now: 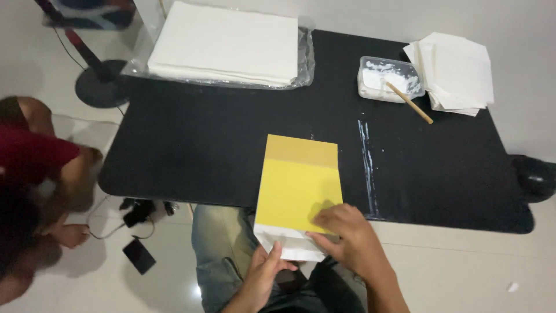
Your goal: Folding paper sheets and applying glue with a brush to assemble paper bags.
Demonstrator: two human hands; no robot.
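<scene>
Yellow paper bag (298,191) pressed flat on black counter (191,145) by open right hand (347,235); white bottom flap (286,243) pinched by left hand (263,275). Fold step judged underway; crease needs firm pressing next.

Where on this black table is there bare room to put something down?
The widest bare patch lies on the black table, left of the yellow sheet and below the white paper stack. The far right corner is crowded: paste tub, stick, loose papers. A glue streak marks the middle.
</scene>
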